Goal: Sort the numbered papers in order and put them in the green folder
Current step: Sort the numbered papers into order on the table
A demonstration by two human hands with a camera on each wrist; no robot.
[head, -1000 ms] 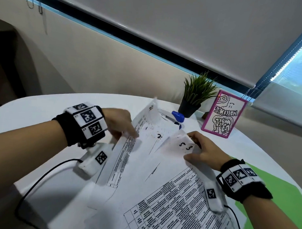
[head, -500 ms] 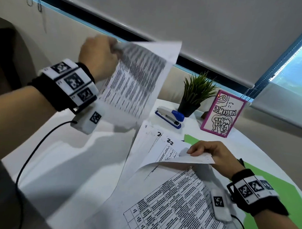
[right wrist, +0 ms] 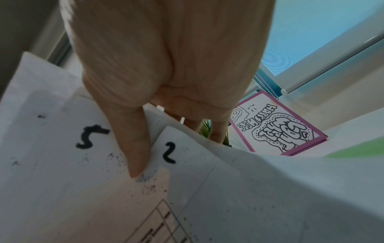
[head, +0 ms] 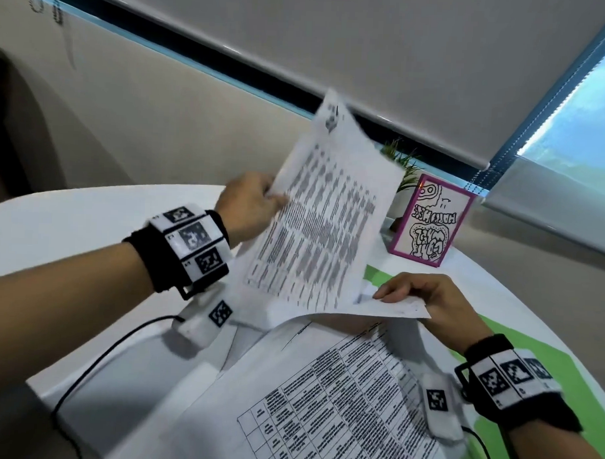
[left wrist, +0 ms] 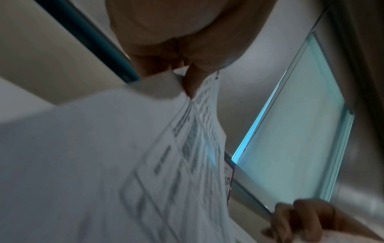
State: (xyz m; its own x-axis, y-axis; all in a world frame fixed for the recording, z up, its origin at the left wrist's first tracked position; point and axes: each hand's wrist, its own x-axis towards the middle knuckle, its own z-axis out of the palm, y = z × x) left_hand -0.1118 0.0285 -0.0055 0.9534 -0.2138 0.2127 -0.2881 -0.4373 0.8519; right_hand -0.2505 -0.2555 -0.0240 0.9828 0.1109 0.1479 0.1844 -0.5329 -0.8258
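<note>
My left hand (head: 269, 200) pinches the left edge of a printed sheet (head: 322, 223) and holds it tilted in the air above the pile; the left wrist view shows the same pinch (left wrist: 187, 78) on that blurred sheet (left wrist: 124, 164). My right hand (head: 398, 296) holds up the far corner of a sheet (head: 394, 308) from the pile of papers (head: 339, 402) on the table. In the right wrist view its thumb (right wrist: 135, 148) lies on a sheet marked 5 (right wrist: 62, 156), beside a sheet marked 2 (right wrist: 218, 189). The green folder (head: 564, 362) lies under the pile at the right.
A pink-framed card (head: 431, 227) and a small potted plant (head: 404, 164) stand at the table's far edge, partly behind the raised sheet. The white round table (head: 71, 228) runs out to the left. Cables from the wrist cameras trail over the near edge.
My left hand took a sheet off the pile, swung it up high, and has now brought it down and rightward over the pile. My right hand lifted the top sheet's corner.
</note>
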